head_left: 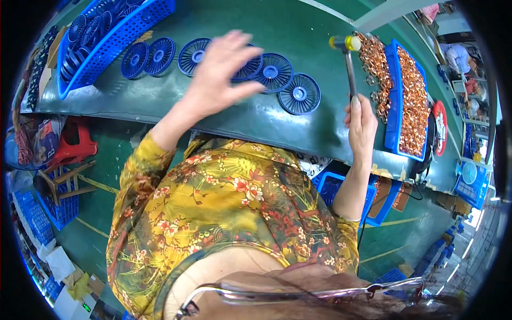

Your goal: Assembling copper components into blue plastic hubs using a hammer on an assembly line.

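Note:
My right hand (361, 125) is wrapped round the handle of a small mallet (350, 69) with yellow faces, held upright over the right part of the workbench. My left hand (221, 74), slightly blurred, is open with its fingers spread, above a row of blue round spoked plastic parts. Part of one blue spoked disc (249, 71) is hidden by that hand. To its right are two more, an overlapped disc (270, 72) and the end disc (300, 94). To its left are a partly covered disc (193, 56) and a pair, with one blue disc (160, 56) nearer the hand.
A blue perforated basket (120, 45) of similar discs stands at the far left of the green workbench (298, 26). On the right, a blue tray (391, 101) holds many copper-coloured rings, with loose copper rings (375, 58) beside it. A red stool (79, 141) stands below left.

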{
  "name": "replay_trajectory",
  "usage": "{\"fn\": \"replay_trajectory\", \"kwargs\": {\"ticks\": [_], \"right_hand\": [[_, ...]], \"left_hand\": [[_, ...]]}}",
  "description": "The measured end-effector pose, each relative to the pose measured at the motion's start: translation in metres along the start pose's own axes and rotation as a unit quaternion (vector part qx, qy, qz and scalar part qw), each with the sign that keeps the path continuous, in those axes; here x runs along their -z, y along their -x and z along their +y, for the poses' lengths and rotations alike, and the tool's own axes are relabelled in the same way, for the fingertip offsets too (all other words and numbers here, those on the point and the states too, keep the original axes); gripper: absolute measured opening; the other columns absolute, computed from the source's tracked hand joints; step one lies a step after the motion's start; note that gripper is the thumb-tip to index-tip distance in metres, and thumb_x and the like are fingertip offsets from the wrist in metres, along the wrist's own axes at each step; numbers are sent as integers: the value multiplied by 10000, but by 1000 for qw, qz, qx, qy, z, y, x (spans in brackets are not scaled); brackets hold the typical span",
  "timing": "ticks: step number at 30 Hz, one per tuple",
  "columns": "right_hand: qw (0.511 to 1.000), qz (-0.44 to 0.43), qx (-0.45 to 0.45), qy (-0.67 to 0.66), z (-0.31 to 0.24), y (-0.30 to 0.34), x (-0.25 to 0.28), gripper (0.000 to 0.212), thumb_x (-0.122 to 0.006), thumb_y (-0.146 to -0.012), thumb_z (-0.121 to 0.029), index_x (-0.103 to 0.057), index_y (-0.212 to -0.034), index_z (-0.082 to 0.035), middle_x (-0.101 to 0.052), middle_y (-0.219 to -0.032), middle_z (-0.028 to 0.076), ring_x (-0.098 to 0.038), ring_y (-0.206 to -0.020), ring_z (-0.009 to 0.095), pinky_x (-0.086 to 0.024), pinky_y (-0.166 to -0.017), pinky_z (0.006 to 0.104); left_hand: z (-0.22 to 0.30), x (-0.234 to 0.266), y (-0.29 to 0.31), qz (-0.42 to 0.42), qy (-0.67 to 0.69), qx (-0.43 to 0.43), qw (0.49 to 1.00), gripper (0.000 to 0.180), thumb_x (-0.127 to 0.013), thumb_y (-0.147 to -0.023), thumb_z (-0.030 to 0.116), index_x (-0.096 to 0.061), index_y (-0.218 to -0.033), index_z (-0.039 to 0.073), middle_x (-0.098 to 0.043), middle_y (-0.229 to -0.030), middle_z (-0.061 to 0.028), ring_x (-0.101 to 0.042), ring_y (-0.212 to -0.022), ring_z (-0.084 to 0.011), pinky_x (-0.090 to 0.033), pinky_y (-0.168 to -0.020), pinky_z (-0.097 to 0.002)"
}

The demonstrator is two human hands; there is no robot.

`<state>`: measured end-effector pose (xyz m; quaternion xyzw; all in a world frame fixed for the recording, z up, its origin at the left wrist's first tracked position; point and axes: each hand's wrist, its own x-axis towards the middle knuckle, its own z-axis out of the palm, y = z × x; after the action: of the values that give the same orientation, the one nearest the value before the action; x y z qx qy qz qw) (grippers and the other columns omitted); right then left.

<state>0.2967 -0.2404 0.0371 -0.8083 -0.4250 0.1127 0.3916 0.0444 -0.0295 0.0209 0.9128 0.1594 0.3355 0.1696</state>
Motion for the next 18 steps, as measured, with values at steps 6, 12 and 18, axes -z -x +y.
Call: {"fn": "replay_trajectory", "kwargs": {"ticks": [6,12,18], "right_hand": [[994,1,-92,-61,8,59,9,337,-484,-993,-249,-539,-1271,-66,-598,-723,16,-495,-551,61,-414,-503,227],[980,125,28,-154,-28,76,33,379,-407,-1013,-127,-439,-1389,-83,-546,-796,1,-436,-594,24,-357,-498,162],[979,-27,32,198,-3,82,4,383,-476,-952,-106,-509,-1333,-105,-630,-1100,244,-633,-962,405,-506,-782,467]], "left_hand": [[40,-75,-43,-203,-3,-69,977,1027,-814,-629,430,-288,-1449,104,-480,-1356,-194,-282,-1384,-356,-66,-1121,-613],[51,-102,-70,-221,2,-63,973,1106,-805,-637,427,-169,-1480,98,-541,-1261,-241,-397,-1308,-376,-75,-1113,-626],[50,-103,-73,-225,37,-51,972,1160,-796,-645,461,-98,-1493,86,-468,-1351,-242,-374,-1326,-384,-70,-1115,-625]]}}
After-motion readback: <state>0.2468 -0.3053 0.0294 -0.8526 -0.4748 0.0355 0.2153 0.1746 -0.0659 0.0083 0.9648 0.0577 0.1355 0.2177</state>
